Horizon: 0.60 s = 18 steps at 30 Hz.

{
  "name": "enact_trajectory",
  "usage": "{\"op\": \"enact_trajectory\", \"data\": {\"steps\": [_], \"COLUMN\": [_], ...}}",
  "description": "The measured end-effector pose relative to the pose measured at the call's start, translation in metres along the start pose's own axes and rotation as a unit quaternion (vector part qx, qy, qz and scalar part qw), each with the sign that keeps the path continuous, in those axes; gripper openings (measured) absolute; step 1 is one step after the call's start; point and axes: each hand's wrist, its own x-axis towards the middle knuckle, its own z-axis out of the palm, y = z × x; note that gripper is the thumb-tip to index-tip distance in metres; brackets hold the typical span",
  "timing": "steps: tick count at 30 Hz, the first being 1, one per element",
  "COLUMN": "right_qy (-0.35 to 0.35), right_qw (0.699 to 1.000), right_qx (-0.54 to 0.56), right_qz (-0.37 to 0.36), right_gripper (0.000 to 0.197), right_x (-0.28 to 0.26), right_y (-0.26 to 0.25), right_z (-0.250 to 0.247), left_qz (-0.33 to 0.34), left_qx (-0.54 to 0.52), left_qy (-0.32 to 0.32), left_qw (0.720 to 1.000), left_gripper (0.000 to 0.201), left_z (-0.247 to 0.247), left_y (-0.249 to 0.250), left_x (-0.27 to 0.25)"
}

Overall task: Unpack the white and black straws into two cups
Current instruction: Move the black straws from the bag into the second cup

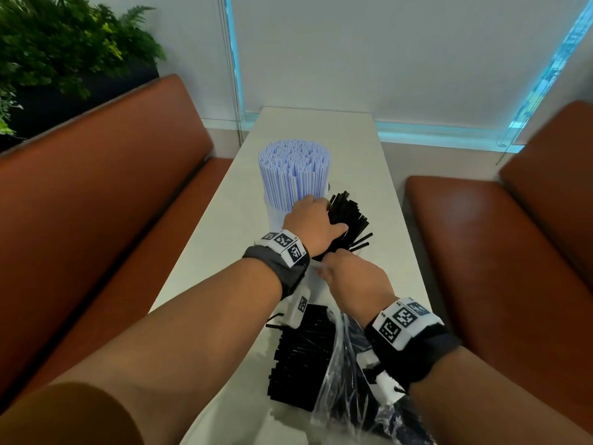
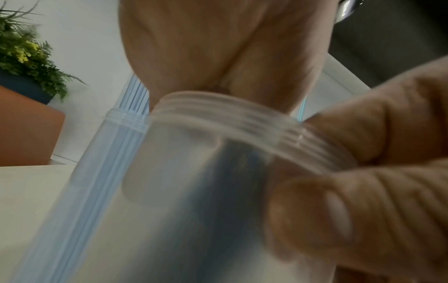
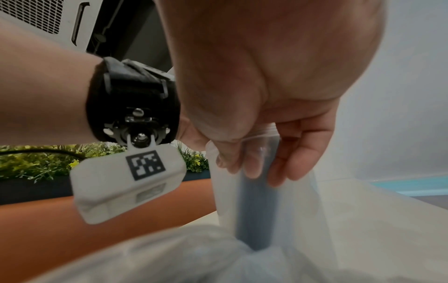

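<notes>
At frame centre our left hand [image 1: 313, 224] clutches a fan of thin black straws [image 1: 348, 220] over a ribbed, translucent plastic cup [image 2: 218, 172]. Our right hand [image 1: 349, 274] pinches that cup's rim. Behind, white straws [image 1: 295, 171] pack a second cup [image 2: 121, 145]. More black straws [image 1: 301, 354] lie beside a crinkled clear bag [image 1: 337, 380] at lower centre. Wristbands carry square coded markers [image 1: 402, 317]; no readable words.
</notes>
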Motion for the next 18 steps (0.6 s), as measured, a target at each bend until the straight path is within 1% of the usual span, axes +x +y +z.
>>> {"op": "enact_trajectory", "data": {"steps": [2,4,7,8,9,10,11,12,13,14,15,16,17,18], "right_qy": [-0.004,-0.013,-0.005,0.018,0.058,0.111,0.156,0.171,0.143,0.077,-0.004,-0.064,-0.102,-0.125], "right_qw": [1.0,1.0,0.999,0.998,0.995,0.989,0.982,0.981,0.987,0.995,0.996,0.99,0.983,0.978], "right_qx": [-0.001,0.005,0.035,0.046,0.063,0.079,0.088,0.082,0.069,0.048,0.017,-0.014,-0.039,-0.053], "right_qz": [-0.006,-0.014,-0.028,-0.034,-0.047,-0.057,-0.06,-0.048,-0.016,0.032,0.084,0.123,0.146,0.156], "right_gripper": [0.017,0.015,0.016,0.02,0.024,0.021,0.014,0.012,0.02,0.031,0.042,0.051,0.057,0.059], "right_x": [0.001,-0.001,-0.009,-0.014,-0.02,-0.027,-0.033,-0.038,-0.043,-0.046,-0.049,-0.051,-0.053,-0.054], "right_y": [0.001,0.001,0.002,0.001,0.0,-0.003,-0.007,-0.01,-0.011,-0.011,-0.01,-0.008,-0.005,-0.003], "right_z": [0.0,-0.004,-0.014,-0.018,-0.021,-0.023,-0.025,-0.024,-0.021,-0.017,-0.012,-0.007,-0.003,0.001], "left_qz": [0.006,0.011,0.026,0.035,0.041,0.044,0.046,0.045,0.041,0.036,0.029,0.021,0.016,0.015], "left_qx": [-0.029,-0.046,-0.073,-0.095,-0.122,-0.148,-0.166,-0.176,-0.181,-0.182,-0.186,-0.192,-0.197,-0.192], "left_qy": [-0.006,-0.002,0.043,0.067,0.094,0.121,0.146,0.162,0.17,0.172,0.165,0.149,0.121,0.085], "left_qw": [1.0,0.999,0.996,0.993,0.987,0.981,0.974,0.97,0.968,0.967,0.968,0.97,0.973,0.977], "left_gripper": [0.07,0.078,0.082,0.082,0.08,0.077,0.073,0.066,0.058,0.049,0.043,0.039,0.036,0.031], "left_z": [-0.003,-0.008,-0.018,-0.021,-0.024,-0.027,-0.03,-0.031,-0.032,-0.031,-0.027,-0.022,-0.015,-0.007], "left_y": [-0.002,-0.008,-0.022,-0.027,-0.033,-0.038,-0.043,-0.047,-0.051,-0.054,-0.057,-0.059,-0.061,-0.063], "left_x": [-0.003,-0.011,-0.03,-0.037,-0.046,-0.055,-0.064,-0.073,-0.082,-0.09,-0.098,-0.105,-0.112,-0.119]}}
